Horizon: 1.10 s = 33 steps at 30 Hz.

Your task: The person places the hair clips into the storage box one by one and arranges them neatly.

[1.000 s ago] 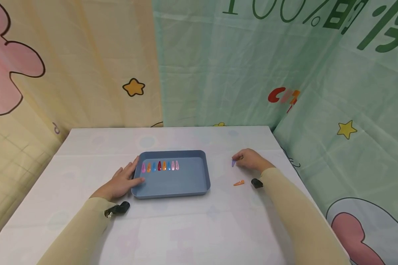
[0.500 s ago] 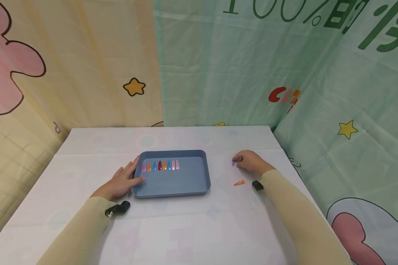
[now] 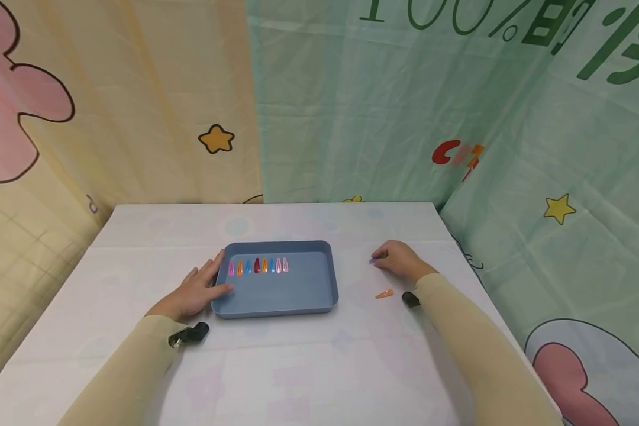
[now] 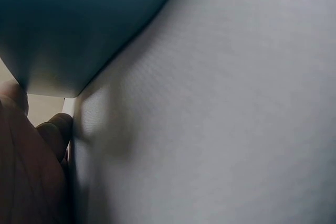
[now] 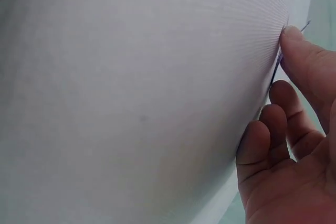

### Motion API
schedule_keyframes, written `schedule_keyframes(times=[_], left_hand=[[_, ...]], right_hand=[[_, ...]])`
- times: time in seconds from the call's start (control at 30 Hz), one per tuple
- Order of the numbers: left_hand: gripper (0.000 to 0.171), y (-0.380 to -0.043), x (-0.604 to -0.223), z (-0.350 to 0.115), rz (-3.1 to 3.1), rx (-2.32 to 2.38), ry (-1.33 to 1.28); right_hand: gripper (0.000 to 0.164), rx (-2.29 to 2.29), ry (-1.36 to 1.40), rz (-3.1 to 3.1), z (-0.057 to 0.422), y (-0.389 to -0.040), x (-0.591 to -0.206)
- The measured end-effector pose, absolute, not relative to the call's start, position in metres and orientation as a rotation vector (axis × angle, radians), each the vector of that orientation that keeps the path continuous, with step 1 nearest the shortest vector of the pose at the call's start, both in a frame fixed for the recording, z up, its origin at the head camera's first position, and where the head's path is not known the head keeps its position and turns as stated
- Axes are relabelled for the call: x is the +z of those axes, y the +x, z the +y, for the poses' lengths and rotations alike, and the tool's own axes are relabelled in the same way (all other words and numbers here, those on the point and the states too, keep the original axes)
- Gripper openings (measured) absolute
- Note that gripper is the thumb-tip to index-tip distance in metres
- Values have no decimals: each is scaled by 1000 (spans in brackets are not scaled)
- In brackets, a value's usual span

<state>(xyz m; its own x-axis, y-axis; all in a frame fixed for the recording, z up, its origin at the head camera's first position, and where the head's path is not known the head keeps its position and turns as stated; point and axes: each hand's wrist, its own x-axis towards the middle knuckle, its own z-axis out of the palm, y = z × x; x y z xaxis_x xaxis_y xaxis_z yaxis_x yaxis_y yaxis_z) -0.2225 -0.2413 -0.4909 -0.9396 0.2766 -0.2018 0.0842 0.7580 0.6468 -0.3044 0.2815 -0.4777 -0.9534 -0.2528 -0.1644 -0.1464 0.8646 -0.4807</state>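
Note:
My left hand [image 3: 187,294] rests against the left edge of a blue-grey tray [image 3: 303,296], fingers extended along its side and the thumb over the rim. Inside the tray, several snap hair clips stand in a row along the upper left, among them a dark red clip [image 3: 257,265]. Right of the tray, my right hand [image 3: 399,260] pinches a purple hair clip [image 3: 372,260] close to the tabletop; fingers cover most of it. The right wrist view shows it edge-on by the thumb [image 5: 304,59]. An orange hair clip [image 3: 384,294] lies on the table nearer me.
A white patterned cloth covers the table [image 3: 298,373]. Printed curtains [image 3: 341,118] hang behind it and along the right side. A black wrist camera [image 3: 190,334] sits at the left cuff, another black device [image 3: 410,299] at the right cuff.
The purple clip has turned from pointing toward me to lying more sideways, as the right hand shifted slightly left. The left hand, tray and orange clip stay put.

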Motion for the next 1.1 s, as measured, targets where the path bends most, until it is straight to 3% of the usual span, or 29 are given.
schedule_keyframes(times=[0.27, 0.57, 1.1], left_hand=[[103, -223, -493, -241, 2680, 944, 292], [103, -221, -490, -241, 2673, 942, 276], [103, -221, -490, -241, 2664, 964, 261]], right_hand=[[28, -654, -219, 2798, 278, -303, -478], [40, -608, -319, 2778, 269, -299, -469], [35, -454, -384, 2819, 264, -301, -468]])
